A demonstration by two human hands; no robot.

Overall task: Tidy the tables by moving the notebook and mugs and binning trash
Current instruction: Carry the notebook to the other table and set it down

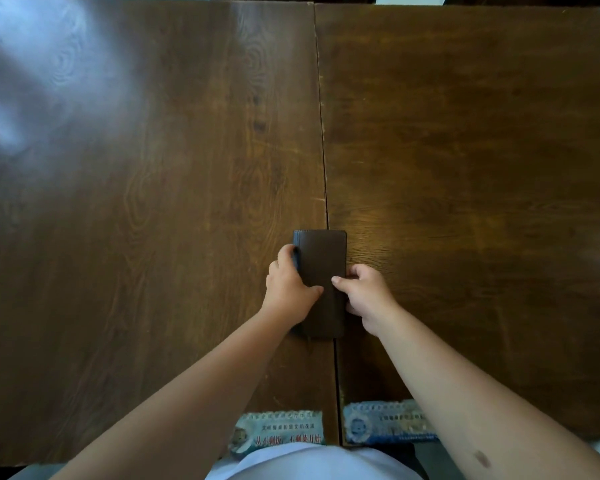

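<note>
A dark brown closed notebook (323, 258) lies lengthwise across the seam between two wooden tables. My left hand (286, 289) grips its left edge, fingers curled over the spine and thumb resting on the cover. My right hand (368, 296) holds its right edge, thumb on the cover and fingers tucked under the side. A thin bookmark ribbon pokes out at the notebook's near end. No mugs or trash show in this view.
The left table (136, 202) and the right table (482, 168) stand pushed together with a narrow gap. Two worn printed stickers (279, 431) (385, 424) sit at the near edges. Window glare falls on the far left of the tabletop.
</note>
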